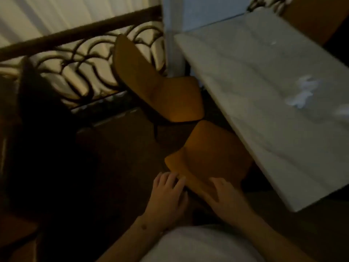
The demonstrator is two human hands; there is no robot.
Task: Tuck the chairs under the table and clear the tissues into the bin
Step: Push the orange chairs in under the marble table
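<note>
An orange chair (211,157) stands just in front of me, its seat partly under the white marble table (251,91). My left hand (168,193) and my right hand (224,195) both rest on the top of its backrest, fingers spread over the edge. A second orange chair (160,86) stands farther off, beside the table's far corner and out from under it. Crumpled white tissues (302,93) lie on the tabletop at the right, and another tissue (342,111) shows at the right edge. A small white scrap (273,42) lies farther back. No bin is visible.
A dark metal railing (79,59) with curved scrollwork runs along the left behind the far chair. A white pillar (172,35) stands at the table's far corner. Another orange chair back (311,17) shows at the top right. The floor is dark.
</note>
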